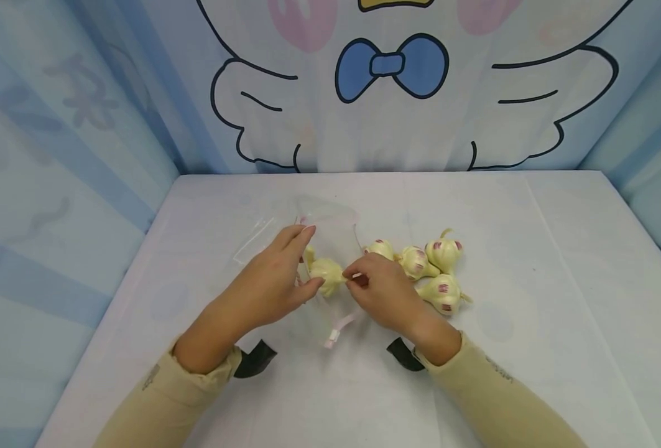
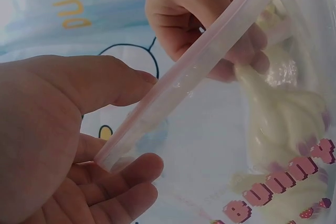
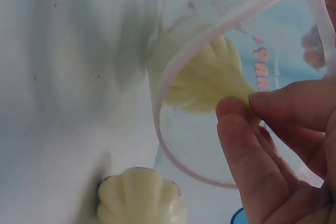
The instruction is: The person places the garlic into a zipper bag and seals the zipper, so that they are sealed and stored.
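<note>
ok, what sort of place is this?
Probably a small curtained booth for tabletop work: cartoon-print curtains close in three sides of a plain white table, with garlic bulbs beside a clear bag.

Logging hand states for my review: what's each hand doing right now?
Left hand: holding the clear bag.
Right hand: closed, pinching a garlic bulb.

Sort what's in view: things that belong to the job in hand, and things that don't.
Part of the job:
- clear bag, edge held by the left hand
- garlic bulb, stem pinched by the right hand
- probably the four loose bulbs

Just surroundings:
- white table
- cartoon curtain
</note>
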A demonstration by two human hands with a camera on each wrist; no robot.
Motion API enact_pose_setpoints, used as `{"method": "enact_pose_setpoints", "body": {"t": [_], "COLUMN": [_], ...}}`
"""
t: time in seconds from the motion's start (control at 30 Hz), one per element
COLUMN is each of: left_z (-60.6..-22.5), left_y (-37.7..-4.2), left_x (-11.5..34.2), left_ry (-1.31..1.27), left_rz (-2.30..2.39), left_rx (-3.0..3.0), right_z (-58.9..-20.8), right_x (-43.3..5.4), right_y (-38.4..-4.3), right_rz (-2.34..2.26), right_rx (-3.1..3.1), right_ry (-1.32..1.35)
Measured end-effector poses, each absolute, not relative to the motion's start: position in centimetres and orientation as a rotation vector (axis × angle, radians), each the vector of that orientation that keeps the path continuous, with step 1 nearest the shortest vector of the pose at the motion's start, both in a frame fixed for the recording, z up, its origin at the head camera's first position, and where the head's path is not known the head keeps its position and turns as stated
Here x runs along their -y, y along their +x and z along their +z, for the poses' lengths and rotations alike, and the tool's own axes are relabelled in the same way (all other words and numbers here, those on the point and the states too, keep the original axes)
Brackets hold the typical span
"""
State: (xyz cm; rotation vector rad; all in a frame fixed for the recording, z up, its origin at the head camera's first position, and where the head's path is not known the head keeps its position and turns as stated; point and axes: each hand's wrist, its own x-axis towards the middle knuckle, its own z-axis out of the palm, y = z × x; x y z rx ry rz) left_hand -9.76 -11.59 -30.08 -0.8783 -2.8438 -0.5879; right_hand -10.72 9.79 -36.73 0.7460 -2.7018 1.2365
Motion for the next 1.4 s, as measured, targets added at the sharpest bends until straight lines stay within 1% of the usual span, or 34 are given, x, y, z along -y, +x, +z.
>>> {"method": "enact_pose_setpoints", "body": {"t": [0.17,0.33,0.7,0.93,1.4], "left_z": [-30.2,-30.2,-30.5,-30.6,-30.3], "left_y": [-9.7,-9.7,-9.7,-9.6,-9.6], "left_x": [11.5,11.3,11.2,11.2,11.0], "left_ry": [-0.884,-0.892,-0.903,-0.908,-0.882], "left_rz": [-0.585,-0.58,-0.582,-0.58,-0.627], "left_rx": [2.83,2.816,2.793,2.808,2.873], "right_z": [-36.9,-36.8,-36.8,-36.5,-36.8], "right_x": [-9.2,-8.9,-8.7,-8.5,-8.1], "right_y": [-10.5,-10.4,-10.4,-10.4,-11.6], "right_rz": [1.029,0.962,1.001,1.122,1.293], "right_rx": [2.646,2.644,2.732,2.866,2.984], "right_ry": [0.715,0.647,0.718,0.747,0.798]}}
